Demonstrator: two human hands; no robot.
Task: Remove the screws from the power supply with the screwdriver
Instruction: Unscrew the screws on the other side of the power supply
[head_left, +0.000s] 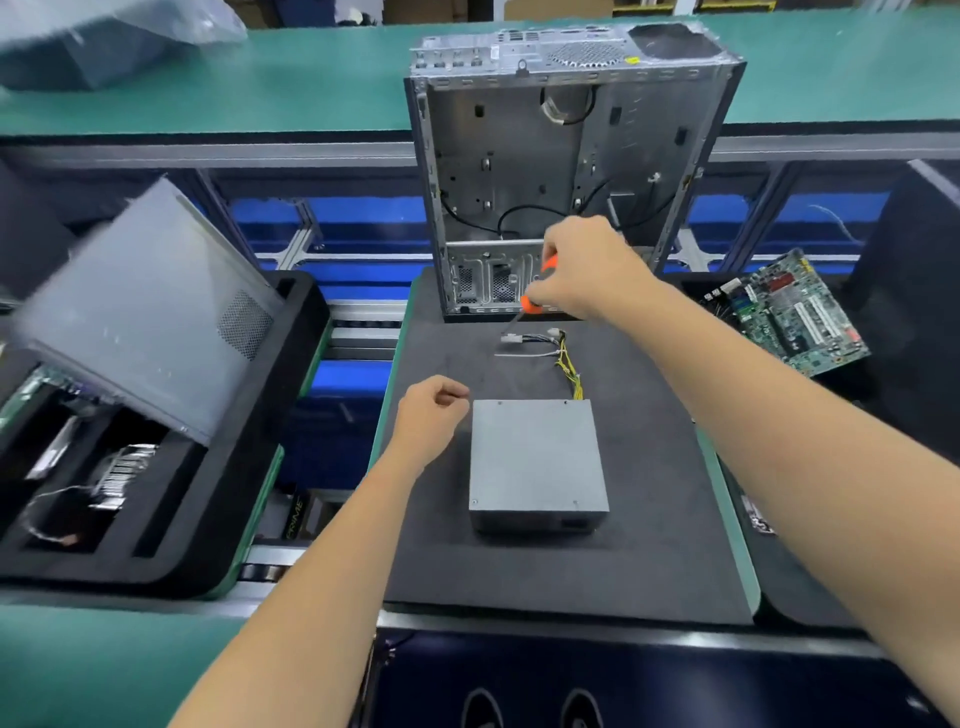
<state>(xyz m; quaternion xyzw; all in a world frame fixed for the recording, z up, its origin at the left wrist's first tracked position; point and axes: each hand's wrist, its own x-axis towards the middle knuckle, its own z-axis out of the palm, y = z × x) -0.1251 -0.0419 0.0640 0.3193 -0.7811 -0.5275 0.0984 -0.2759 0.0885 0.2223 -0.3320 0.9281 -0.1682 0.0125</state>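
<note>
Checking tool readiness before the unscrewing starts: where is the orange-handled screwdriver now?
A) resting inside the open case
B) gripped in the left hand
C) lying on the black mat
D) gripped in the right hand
D: the right hand grips the screwdriver above the mat.

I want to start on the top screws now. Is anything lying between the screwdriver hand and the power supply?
Only the power supply's own cable bundle lies on the mat between them. The right hand holds the screwdriver above it, beyond the power supply, whose top is uncovered. The left hand is beside its left edge.
</note>
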